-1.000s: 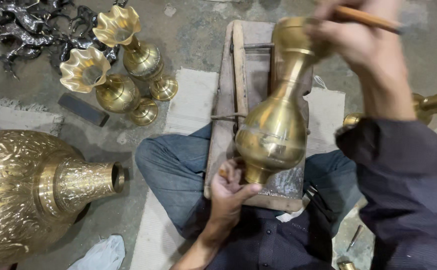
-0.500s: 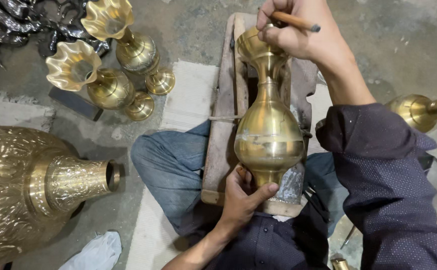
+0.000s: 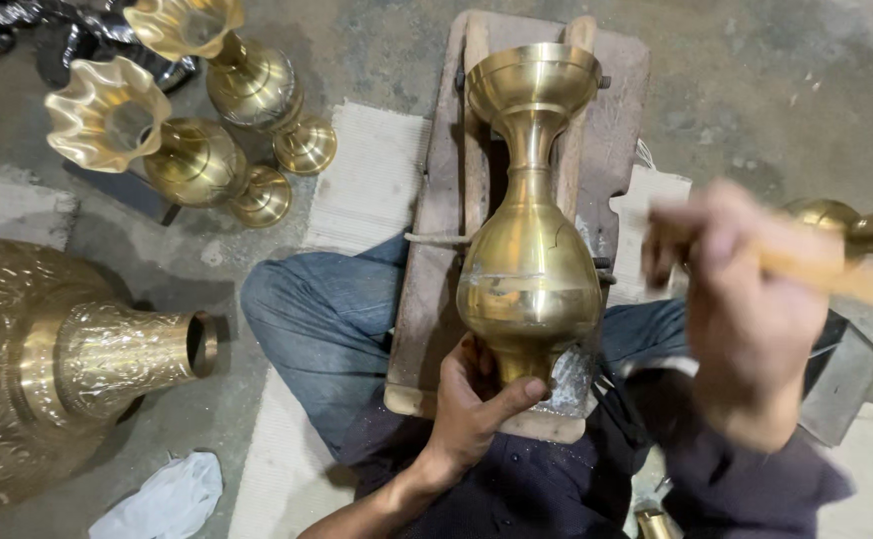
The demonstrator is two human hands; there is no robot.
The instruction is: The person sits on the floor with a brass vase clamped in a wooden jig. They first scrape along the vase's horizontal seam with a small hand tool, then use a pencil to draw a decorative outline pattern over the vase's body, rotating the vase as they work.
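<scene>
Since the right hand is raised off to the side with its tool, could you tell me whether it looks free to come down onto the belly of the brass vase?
Probably yes. The right hand is beside the brass vase, whose belly is bare; the left hand grips only its base.

Right hand motion-blurred, perhaps gripping a wooden handle, large engraved vase cropped left

We note blue denim jeans on both legs, either side of the brass vase, creased at the knee left of it. Below the vase, a dark navy shirt, flecked with pale dust. Our right hand is blurred; its sleeve is long and dark. Our left hand has a bare forearm.
</scene>
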